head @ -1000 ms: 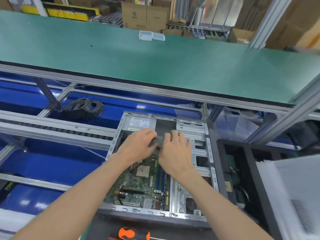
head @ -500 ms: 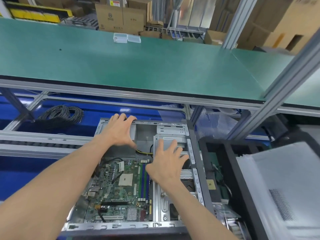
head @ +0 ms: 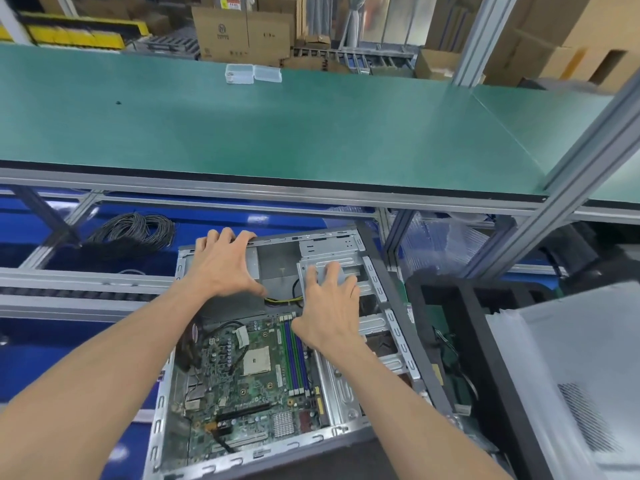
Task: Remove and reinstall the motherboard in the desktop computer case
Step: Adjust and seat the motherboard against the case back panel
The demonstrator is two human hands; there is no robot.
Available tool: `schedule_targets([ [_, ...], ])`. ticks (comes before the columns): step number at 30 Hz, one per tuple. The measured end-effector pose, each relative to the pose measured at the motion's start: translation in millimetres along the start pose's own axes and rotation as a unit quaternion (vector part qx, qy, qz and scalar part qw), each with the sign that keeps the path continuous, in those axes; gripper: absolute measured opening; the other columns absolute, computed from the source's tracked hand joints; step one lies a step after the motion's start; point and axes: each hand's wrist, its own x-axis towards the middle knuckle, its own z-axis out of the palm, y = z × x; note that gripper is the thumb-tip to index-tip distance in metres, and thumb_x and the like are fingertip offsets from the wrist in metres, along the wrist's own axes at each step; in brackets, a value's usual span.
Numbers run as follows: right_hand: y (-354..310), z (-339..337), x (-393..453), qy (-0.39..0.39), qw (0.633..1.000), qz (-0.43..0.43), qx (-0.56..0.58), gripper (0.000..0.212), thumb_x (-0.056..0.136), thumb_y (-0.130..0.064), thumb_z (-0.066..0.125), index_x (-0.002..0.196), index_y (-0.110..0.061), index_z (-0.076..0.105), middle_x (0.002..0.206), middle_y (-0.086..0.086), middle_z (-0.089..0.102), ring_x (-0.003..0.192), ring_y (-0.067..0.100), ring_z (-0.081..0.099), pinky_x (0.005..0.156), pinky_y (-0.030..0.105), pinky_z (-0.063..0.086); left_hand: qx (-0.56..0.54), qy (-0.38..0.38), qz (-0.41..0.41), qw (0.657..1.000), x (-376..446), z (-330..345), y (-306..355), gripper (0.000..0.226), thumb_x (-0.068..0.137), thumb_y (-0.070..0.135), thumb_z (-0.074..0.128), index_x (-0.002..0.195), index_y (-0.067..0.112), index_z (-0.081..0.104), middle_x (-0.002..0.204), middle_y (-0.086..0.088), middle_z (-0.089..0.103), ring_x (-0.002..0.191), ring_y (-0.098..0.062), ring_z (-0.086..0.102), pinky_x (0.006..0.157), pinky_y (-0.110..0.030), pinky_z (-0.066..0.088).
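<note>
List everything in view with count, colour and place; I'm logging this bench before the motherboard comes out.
computer case: one, grey metal, open, below the bench edge
motherboard: one, green, inside the case
cable coil: one, black, left of the case
clear plastic boxes: two, far edge of the green bench top
cardboard boxes: several, brown, behind the bench
left hand: fingers curled over the case's far rim
right hand: fingers spread on the drive cage

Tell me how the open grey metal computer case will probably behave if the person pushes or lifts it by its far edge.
The open grey metal computer case looks like stiff sheet steel, so it should probably slide or tilt as one piece without flexing. With the green motherboard inside, it is likely fairly heavy. The left hand curls over the thin rim, which may feel sharp.
</note>
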Motion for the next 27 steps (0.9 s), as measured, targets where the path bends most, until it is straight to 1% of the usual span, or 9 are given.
schedule_targets([
  [2,-3,1,7,-0.002,1.0,-0.017,-0.008,0.088,0.071,-0.041,0.076,0.143,-0.013,0.035,0.137,0.017,0.03,0.1,0.038,0.043,0.089,0.044,0.042,0.004,-0.002,-0.02,1.0,-2,-1,-4,0.134,0.031,0.097,0.058,0.145,0.031,0.031,0.122,-0.003,0.048,0.112,-0.027,0.04,0.1,-0.046,0.033],
  [5,-8,2,18,-0.011,0.999,-0.048,-0.022,0.09,0.074,-0.038,0.078,0.147,-0.013,0.032,0.142,0.016,0.026,0.111,0.044,0.043,0.096,0.047,0.04,0.002,-0.001,-0.058,0.998,-7,-1,-12,0.135,0.029,0.097,0.058,0.143,0.031,0.032,0.121,-0.004,0.047,0.112,-0.029,0.039,0.099,-0.047,0.033],
  [9,-14,1,35,-0.007,0.994,-0.091,-0.055,0.088,0.077,-0.035,0.078,0.148,-0.014,0.031,0.142,0.015,0.03,0.118,0.047,0.043,0.1,0.049,0.038,-0.005,0.007,-0.115,0.993,-15,0,-19,0.129,0.029,0.097,0.058,0.137,0.031,0.034,0.121,-0.005,0.047,0.112,-0.031,0.037,0.096,-0.048,0.032],
  [12,-15,0,47,-0.013,0.992,-0.11,-0.062,0.089,0.083,-0.025,0.076,0.155,-0.017,0.024,0.147,0.015,0.03,0.134,0.052,0.033,0.109,0.053,0.034,-0.015,0.01,-0.166,0.986,-20,1,-17,0.128,0.029,0.098,0.055,0.135,0.03,0.034,0.125,-0.005,0.045,0.115,-0.031,0.036,0.096,-0.049,0.032],
  [16,-9,-2,50,-0.006,0.991,-0.129,-0.044,0.087,0.083,-0.008,0.072,0.156,-0.017,0.025,0.151,0.015,0.029,0.142,0.043,0.025,0.113,0.052,0.033,-0.028,0.027,-0.219,0.975,-25,2,-12,0.121,0.035,0.096,0.058,0.13,0.025,0.038,0.129,-0.011,0.047,0.117,-0.035,0.037,0.098,-0.051,0.032],
  [18,-6,-1,43,0.011,0.992,-0.117,-0.039,0.087,0.082,-0.011,0.074,0.155,-0.011,0.026,0.152,0.019,0.028,0.143,0.042,0.024,0.114,0.052,0.032,-0.033,0.034,-0.237,0.97,-27,3,-9,0.118,0.038,0.096,0.06,0.129,0.023,0.039,0.128,-0.013,0.048,0.117,-0.036,0.038,0.099,-0.052,0.032],
  [21,3,1,24,0.024,0.996,-0.074,-0.041,0.093,0.079,-0.02,0.078,0.153,-0.005,0.023,0.152,0.021,0.027,0.141,0.043,0.026,0.113,0.055,0.033,-0.04,0.043,-0.264,0.963,-31,2,-6,0.119,0.042,0.094,0.062,0.132,0.02,0.039,0.13,-0.015,0.048,0.119,-0.037,0.039,0.101,-0.053,0.033],
  [24,21,4,7,0.027,0.998,-0.025,-0.045,0.098,0.077,-0.03,0.08,0.152,-0.007,0.021,0.153,0.02,0.026,0.141,0.041,0.027,0.111,0.056,0.032,-0.052,0.049,-0.289,0.955,-37,0,-1,0.12,0.044,0.09,0.067,0.134,0.016,0.04,0.133,-0.019,0.047,0.124,-0.04,0.039,0.105,-0.054,0.032],
  [27,37,6,-7,0.035,0.998,0.009,-0.05,0.093,0.077,-0.034,0.079,0.15,-0.01,0.028,0.149,0.017,0.03,0.138,0.038,0.03,0.11,0.054,0.032,-0.065,0.056,-0.311,0.946,-46,-1,4,0.117,0.044,0.088,0.07,0.131,0.014,0.042,0.132,-0.021,0.046,0.123,-0.041,0.038,0.104,-0.054,0.031],
])
